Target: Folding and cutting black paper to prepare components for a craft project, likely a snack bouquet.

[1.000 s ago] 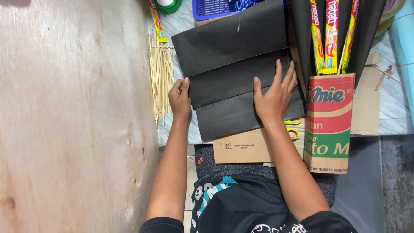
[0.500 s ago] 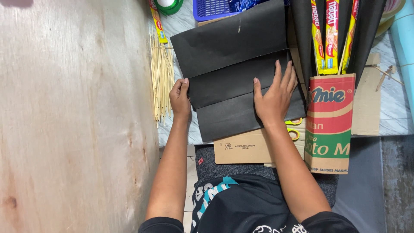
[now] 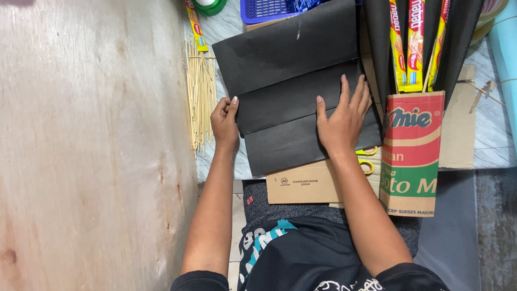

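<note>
Black folded paper (image 3: 291, 108) lies under flat right-hand fingers (image 3: 350, 94), left fingers (image 3: 231, 105) pinching its edge beside skewers (image 3: 200, 102).

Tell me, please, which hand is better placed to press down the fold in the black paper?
Probably the right hand: it lies flat, fingers spread, on the folded black paper across the fold line. The left hand only grips the sheet's left edge, beside the bamboo sticks, so it seems better suited to steadying.

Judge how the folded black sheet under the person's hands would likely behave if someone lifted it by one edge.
The black sheet lies in flat folded panels, so it is probably thin, light and floppy, sagging when lifted. The right hand presses a flap flat and the left hand pinches its edge, hinting the folds may spring open. Its matte surface probably gives a fair grip.
</note>
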